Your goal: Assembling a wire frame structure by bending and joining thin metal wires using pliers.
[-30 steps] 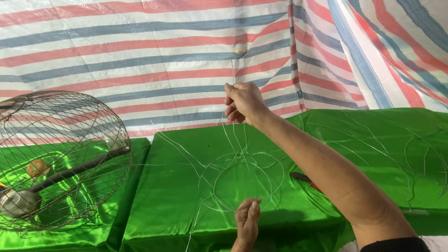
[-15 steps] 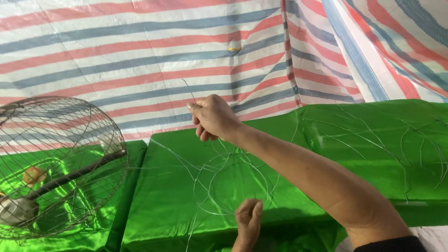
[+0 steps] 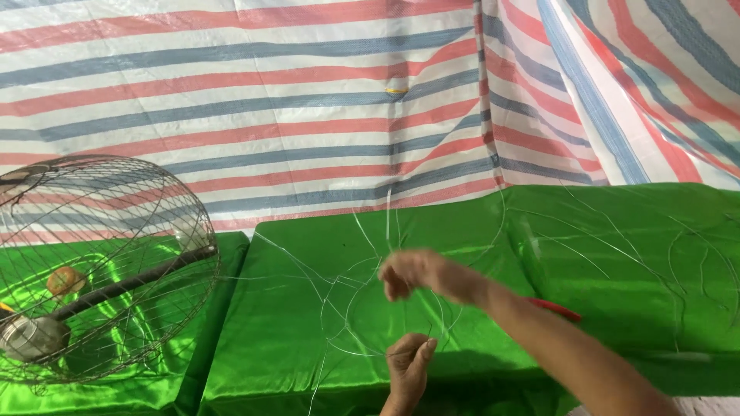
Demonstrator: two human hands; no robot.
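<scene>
A round wire cage [image 3: 100, 266] stands at nine o'clock on shiny green cloth [image 3: 617, 254], with a dark bar [image 3: 131, 283] slanting across it. A striped red, blue and white tarpaulin [image 3: 270, 100] hangs from ten to two o'clock. A small red object [image 3: 556, 310] lies at four o'clock.

Bright, even daylight through the striped red, blue and white tarpaulin backdrop [image 3: 308, 100]. Strong glare patches on the shiny green satin cloth [image 3: 293, 323]. Right hand [image 3: 412, 273] motion-blurred; rest sharp, shadows soft.
</scene>
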